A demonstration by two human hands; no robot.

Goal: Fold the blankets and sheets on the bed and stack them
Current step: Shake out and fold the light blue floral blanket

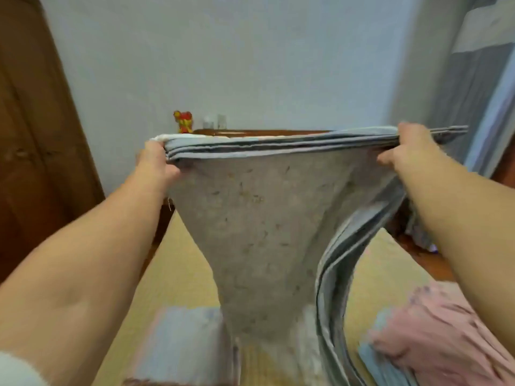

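1. Pale blue walls [250, 65] close the room behind the bed, with a brown wooden door [33, 135] at the left and a grey curtain [473, 93] at the right.
2. Low in view lies the bed [181, 274], covered by a yellow woven mat; its dark wooden headboard [250, 132] shows just above the held cloth.
3. On a ledge behind the headboard stands a small red and yellow figure [183, 121], with a blurred clear object [214, 122] just beside it.
4. Both bare arms reach forward and up, well apart, holding a grey blanket [264, 218] stretched between them.
5. The left hand [156, 162] grips the blanket's top left corner, fingers curled behind the layered edge and thumb in front.
6. The right hand [409, 149] pinches the top edge near the right corner, thumb on the near side, fingers over the top.
7. The blanket is folded into several layers; its stacked edges run flat along the top and curve down the right side, while the speckled grey face hangs and narrows toward the mat.
8. At the bottom left a light blue folded cloth [184, 344] rests on the mat.
9. At the bottom right a pink cloth [446, 330] lies bunched on a blue folded piece [384, 360], both blurred.
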